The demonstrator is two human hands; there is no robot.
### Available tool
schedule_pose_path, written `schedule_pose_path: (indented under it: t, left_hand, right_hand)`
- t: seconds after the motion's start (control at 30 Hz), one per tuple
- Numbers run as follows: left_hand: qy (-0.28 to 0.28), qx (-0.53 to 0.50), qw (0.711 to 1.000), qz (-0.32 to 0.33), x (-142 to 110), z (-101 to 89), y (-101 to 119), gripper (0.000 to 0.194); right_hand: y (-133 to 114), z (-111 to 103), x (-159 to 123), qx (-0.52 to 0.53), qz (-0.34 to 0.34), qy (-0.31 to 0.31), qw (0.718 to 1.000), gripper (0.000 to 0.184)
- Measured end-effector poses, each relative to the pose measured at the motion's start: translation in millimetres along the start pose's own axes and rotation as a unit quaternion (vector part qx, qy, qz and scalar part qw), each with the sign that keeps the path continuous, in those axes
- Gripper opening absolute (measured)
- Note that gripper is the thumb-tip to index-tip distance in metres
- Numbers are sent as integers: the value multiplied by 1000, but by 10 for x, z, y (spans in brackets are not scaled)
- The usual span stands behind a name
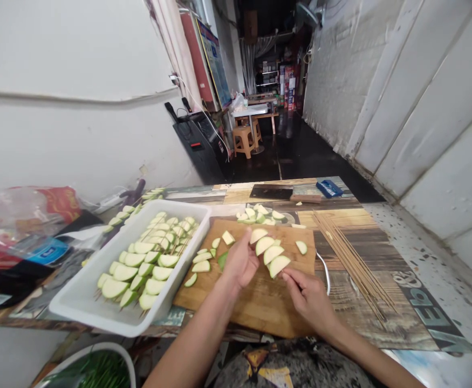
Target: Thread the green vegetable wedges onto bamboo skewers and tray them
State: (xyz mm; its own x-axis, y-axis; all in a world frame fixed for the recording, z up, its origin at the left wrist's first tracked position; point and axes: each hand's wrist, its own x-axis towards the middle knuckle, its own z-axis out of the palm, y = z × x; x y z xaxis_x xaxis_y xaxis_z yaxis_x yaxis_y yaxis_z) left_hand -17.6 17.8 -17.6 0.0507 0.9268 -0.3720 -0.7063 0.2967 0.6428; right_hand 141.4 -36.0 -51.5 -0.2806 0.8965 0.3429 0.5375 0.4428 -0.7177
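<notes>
A skewer of pale half-moon vegetable slices with green skin (273,254) is held above the wooden cutting board (260,307). My right hand (306,299) is closed around its near end, where the stick itself is mostly hidden. At the far end, my left hand (239,258) has its thumb and curled fingers at the topmost slice (258,235), seemingly gripping it. Loose slices (202,266) lie on the board left of my left hand, and one single slice (301,247) lies to the right. More cut pieces (260,214) are heaped just behind the board.
A white tray (98,318) of skewered slices stands on the left. Bare wooden skewers (357,264) lie on the right. At the back are a cleaver (276,192) and a blue box (329,188). Plastic bags (25,231) crowd the left; a tub of greens (102,372) sits below.
</notes>
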Motion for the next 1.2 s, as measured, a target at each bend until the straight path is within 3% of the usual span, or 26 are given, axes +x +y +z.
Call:
schedule_pose_path:
  t: [0.1, 0.23, 0.4, 0.53, 0.63, 0.77, 0.87, 0.93, 1.07, 1.2]
  left_hand:
    - [-15, 4, 1000, 8, -31, -91, 74, 27]
    - [29, 81, 990, 113, -199, -240, 59, 20]
    - [121, 225, 914, 314, -503, -686, -105, 19]
    - [95, 322, 869, 363, -594, -1090, -271, 18]
    - [55, 421, 812, 400, -549, -1236, -356, 23]
    - [26, 505, 738, 447, -470, -1252, -374, 27]
    - [36, 514, 725, 457, -447, -1241, -341, 25]
    - [42, 521, 719, 458, -447, -1243, -312, 23]
    - [52, 547, 700, 456, -467, -1247, -260, 23]
    - [57, 565, 682, 461, -468, -1241, -242, 25]
  right_hand:
    - [-3, 9, 51, 3, -1, -3, 1000, 26]
    - [-44, -14, 130, -6, -30, -8, 999, 26]
    - [2, -118, 276, -99, -138, -7, 985, 24]
    - [-60, -171, 560, -189, -265, -39, 945, 24]
    - [-330, -91, 857, -199, -342, -60, 916, 23]
    - [-856, 256, 1360, -173, -358, -122, 909, 24]
    - [-1178, 673, 1752, -152, -400, -222, 876, 26]
    - [-1313, 993, 1977, -154, -442, -254, 847, 25]
    - [-1432, 1607, 2304, -173, -488, -296, 802, 23]
    - [-1507, 2053, 2509, -169, -503, -346, 774, 22]
